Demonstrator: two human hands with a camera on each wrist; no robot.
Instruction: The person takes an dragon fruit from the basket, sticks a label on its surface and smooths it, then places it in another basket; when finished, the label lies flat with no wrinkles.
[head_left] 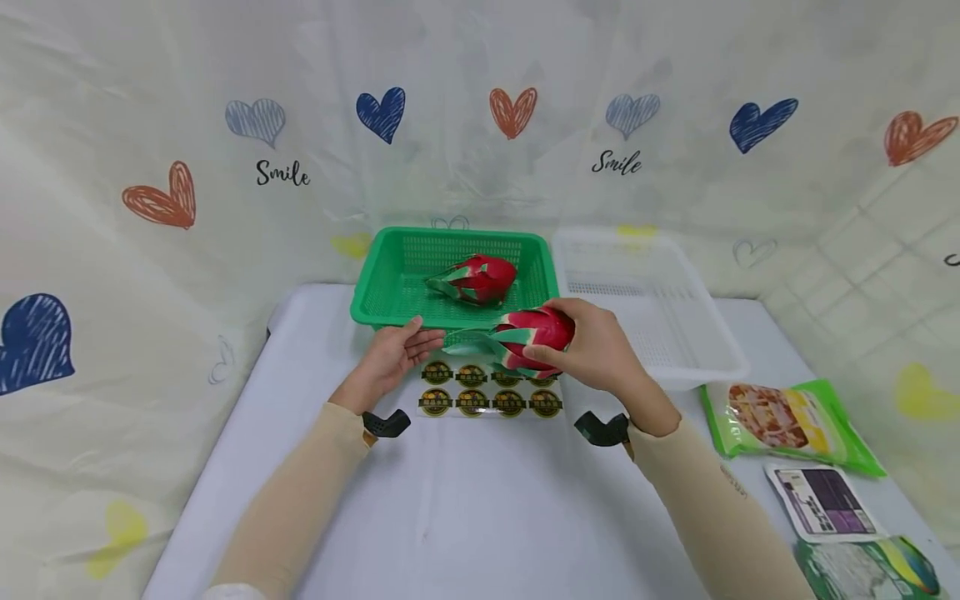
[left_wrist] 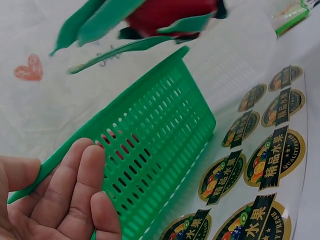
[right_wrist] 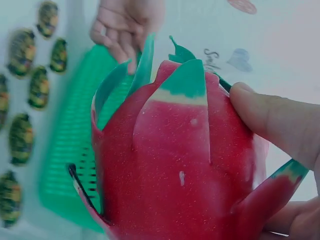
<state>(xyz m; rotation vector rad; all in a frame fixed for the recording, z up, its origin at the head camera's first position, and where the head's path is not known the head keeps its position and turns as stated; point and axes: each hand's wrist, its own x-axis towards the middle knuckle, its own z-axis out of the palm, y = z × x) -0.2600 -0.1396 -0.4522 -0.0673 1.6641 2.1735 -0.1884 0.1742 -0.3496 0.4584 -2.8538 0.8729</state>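
A red dragon fruit (head_left: pixel 542 332) with green leaf tips is gripped by my right hand (head_left: pixel 600 346), thumb on the near side, above the front edge of the green basket (head_left: pixel 367 308). In the right wrist view this dragon fruit (right_wrist: pixel 170 150) fills the middle. My left hand (head_left: pixel 392 357) has its palm turned up and fingers extended beside the basket's front left side, near the leaf tips. A second dragon fruit (head_left: pixel 483 279) lies inside the green basket. In front of the basket is a sheet of round black-and-gold fruit stickers (head_left: pixel 472 403), partly hidden by the held fruit.
A white basket (head_left: pixel 720 333) stands right of the green one. Along the table's right side lie a green-edged food packet (head_left: pixel 780 421), a white-and-purple pack (head_left: pixel 825 502) and another green pack (head_left: pixel 862 571). A heart-printed curtain (head_left: pixel 450 175) hangs behind the table.
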